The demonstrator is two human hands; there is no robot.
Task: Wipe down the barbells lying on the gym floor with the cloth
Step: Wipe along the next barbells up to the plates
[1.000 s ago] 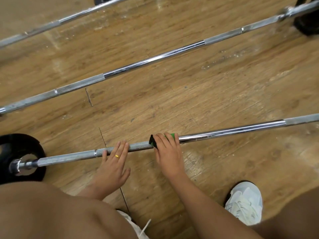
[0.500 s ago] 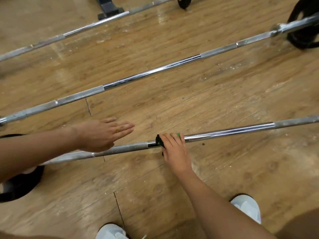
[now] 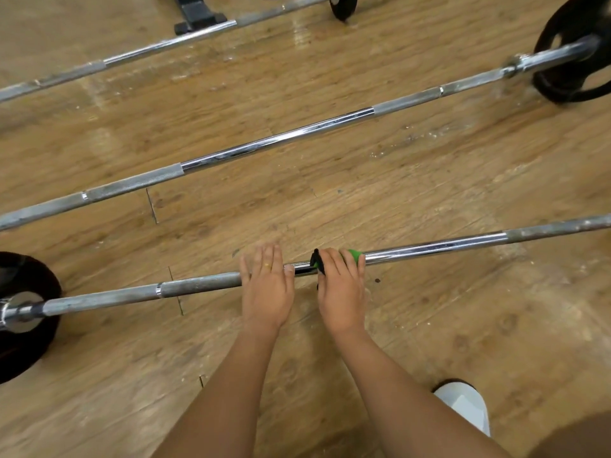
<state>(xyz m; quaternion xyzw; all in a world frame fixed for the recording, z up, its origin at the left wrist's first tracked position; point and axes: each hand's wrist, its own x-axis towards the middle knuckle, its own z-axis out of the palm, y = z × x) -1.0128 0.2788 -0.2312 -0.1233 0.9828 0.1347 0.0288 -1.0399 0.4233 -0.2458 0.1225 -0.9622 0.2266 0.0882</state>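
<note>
My right hand (image 3: pixel 342 285) is curled over the green and black cloth (image 3: pixel 353 256), pressing it around the smooth chrome stretch of the nearest barbell (image 3: pixel 446 245). My left hand (image 3: pixel 267 289) lies just beside it on the same bar, fingers straight and laid flat across the shaft where the rough grey grip ends, gripping nothing; a gold ring (image 3: pixel 267 266) shows on one finger. A short piece of bare bar separates the two hands.

This barbell lies on the wooden floor (image 3: pixel 429 180), running from a black plate (image 3: pixel 20 345) on its sleeve at the left edge up and across to the right edge. Beyond it a second barbell (image 3: pixel 277 140) lies roughly parallel, with its own black plate (image 3: pixel 575 74) at the upper right. Farther still, a third bar (image 3: pixel 148 49) crosses the top left, near a black stand foot (image 3: pixel 198 16) and a small dark disc (image 3: pixel 344 6). Near the bottom right I see the toe of a white shoe (image 3: pixel 466 404).
</note>
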